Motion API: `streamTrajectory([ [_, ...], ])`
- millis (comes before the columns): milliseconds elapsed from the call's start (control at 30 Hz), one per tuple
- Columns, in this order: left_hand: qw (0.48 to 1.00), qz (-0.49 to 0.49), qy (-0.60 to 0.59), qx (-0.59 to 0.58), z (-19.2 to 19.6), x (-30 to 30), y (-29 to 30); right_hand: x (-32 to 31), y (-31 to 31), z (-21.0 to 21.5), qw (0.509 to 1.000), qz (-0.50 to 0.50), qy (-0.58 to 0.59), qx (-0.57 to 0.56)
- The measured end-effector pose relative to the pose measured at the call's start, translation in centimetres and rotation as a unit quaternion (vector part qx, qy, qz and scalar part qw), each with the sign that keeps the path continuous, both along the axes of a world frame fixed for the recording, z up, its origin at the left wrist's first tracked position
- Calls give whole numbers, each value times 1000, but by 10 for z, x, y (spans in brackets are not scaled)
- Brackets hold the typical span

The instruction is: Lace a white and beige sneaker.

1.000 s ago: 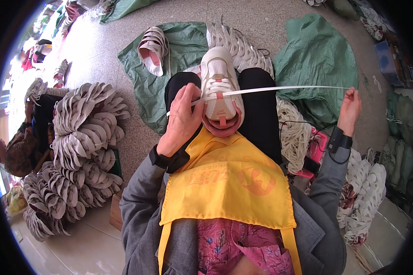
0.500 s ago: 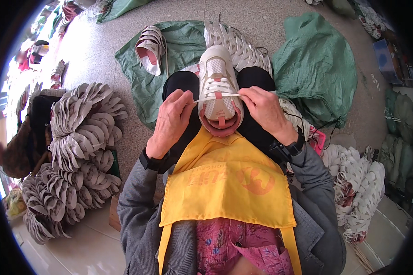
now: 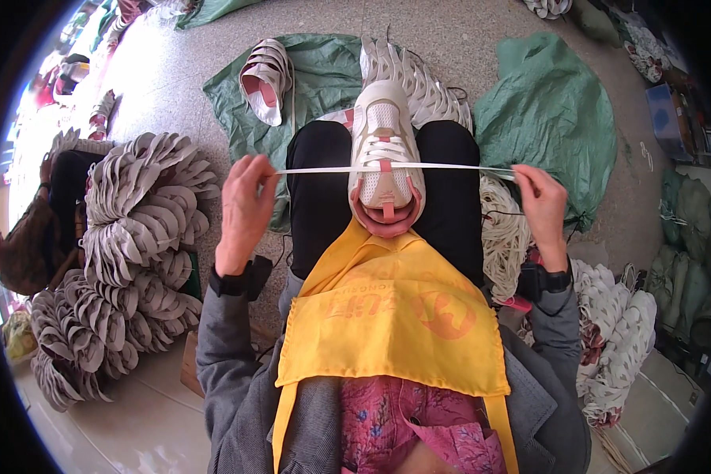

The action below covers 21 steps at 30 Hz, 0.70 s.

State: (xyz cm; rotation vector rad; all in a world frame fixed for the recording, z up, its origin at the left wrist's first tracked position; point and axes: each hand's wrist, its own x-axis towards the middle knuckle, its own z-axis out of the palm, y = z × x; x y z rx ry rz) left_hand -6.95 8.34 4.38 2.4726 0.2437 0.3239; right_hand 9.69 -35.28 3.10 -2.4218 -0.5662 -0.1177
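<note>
A white and pink sneaker rests between my knees, toe pointing away, partly laced. A flat white shoelace runs through it and is stretched taut to both sides. My left hand pinches the left end of the lace beside my left knee. My right hand pinches the right end, out past my right knee. A yellow apron covers my lap below the shoe.
Stacks of grey-white shoe uppers pile at my left. Another laced sneaker lies on a green sack ahead. A second green sack lies ahead right, a bundle of white laces and more uppers at my right.
Half a second ago both hands were close at the shoe's lacing; now they have moved apart sideways, pulling the lace tight across the shoe.
</note>
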Motion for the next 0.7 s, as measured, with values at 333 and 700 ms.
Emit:
streamTrajectory([
  [333,997,77,16,-25,4,-48,78,18,-77,-21,989,-113,94,27],
  [700,988,150,16,44,11,-65,102,28,-79,-21,991,-108,70,29],
])
